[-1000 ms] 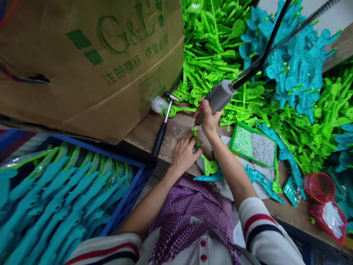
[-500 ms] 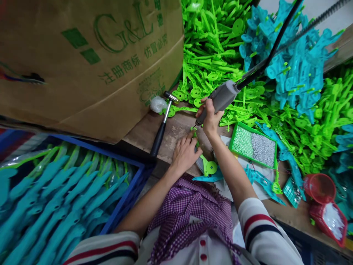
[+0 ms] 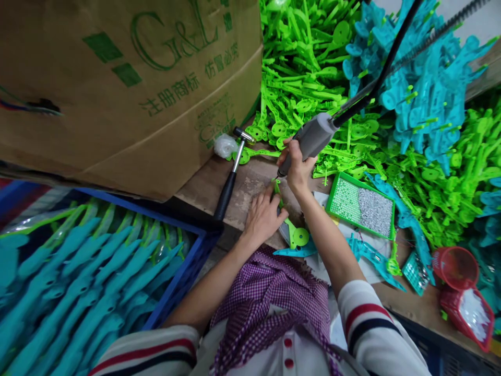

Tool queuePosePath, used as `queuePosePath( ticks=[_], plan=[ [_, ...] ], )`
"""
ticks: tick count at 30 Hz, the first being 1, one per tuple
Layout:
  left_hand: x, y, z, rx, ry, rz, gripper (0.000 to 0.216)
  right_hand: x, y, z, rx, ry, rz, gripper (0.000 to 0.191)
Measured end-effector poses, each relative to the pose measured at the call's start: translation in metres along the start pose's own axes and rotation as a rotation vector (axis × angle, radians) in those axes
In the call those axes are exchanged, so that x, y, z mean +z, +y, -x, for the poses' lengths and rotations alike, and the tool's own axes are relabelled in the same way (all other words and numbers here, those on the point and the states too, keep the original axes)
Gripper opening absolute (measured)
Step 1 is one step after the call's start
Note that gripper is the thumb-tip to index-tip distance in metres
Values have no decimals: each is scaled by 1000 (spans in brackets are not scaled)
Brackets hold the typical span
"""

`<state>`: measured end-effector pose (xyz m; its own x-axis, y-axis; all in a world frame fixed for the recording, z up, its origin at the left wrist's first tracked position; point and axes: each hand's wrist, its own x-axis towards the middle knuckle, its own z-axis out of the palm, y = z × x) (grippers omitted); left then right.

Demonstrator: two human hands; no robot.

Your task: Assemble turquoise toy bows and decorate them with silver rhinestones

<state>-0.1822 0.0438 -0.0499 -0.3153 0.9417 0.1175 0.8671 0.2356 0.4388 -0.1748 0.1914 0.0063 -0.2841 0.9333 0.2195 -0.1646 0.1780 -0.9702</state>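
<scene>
My right hand [image 3: 298, 166] is wrapped round a grey electric screwdriver [image 3: 315, 137], tilted with its bit pointing down to the left. The bit's tip meets the far end of a light-green plastic part [image 3: 299, 236]. My left hand [image 3: 263, 215] is closed over that part and presses it down at the bench; its fingertips lie just below the bit. Under the green part's round end a blue plastic piece [image 3: 294, 252] sticks out. Whatever is beneath my left palm is hidden.
A hammer [image 3: 230, 180] lies left of my hands, beside a large carton [image 3: 129, 141]. Green parts [image 3: 309, 78] and blue parts [image 3: 426, 99] are heaped behind. To the right are a green screw tray [image 3: 332, 204] and red containers [image 3: 456, 266]. A blue crate [image 3: 195, 250] of assembled pieces stands lower left.
The view has shifted very slightly. Both hands, the screwdriver and the green part keep nearly the same positions, with the bit still at the part's far end.
</scene>
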Motion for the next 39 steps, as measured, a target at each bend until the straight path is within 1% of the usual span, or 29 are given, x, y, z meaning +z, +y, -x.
queuePosePath(
  ticks=[4, 10, 13, 20, 30, 36, 39],
  plan=[
    [-1, 2, 0, -10, -3, -14, 36, 0, 0, 0, -21, -22, 12, 46],
    [-4, 3, -1, 7, -20, -17, 34, -4, -18, -6, -36, 42, -34, 45],
    [-3, 2, 0, 9, -9, -5, 34, -7, -22, -4, -29, 34, -41, 44],
    [-1, 1, 0, 13, -7, -9, 36, -1, -15, 7, -21, -38, -73, 45],
    [-1, 2, 1, 4, 12, 25, 35, 0, -14, 4, 18, -14, -5, 44],
    [-2, 3, 1, -4, -19, 4, 37, 1, -7, 4, 0, -28, -2, 43],
    [-2, 3, 0, -3, -17, -12, 37, 3, -5, 2, -10, -62, 25, 40]
  ],
)
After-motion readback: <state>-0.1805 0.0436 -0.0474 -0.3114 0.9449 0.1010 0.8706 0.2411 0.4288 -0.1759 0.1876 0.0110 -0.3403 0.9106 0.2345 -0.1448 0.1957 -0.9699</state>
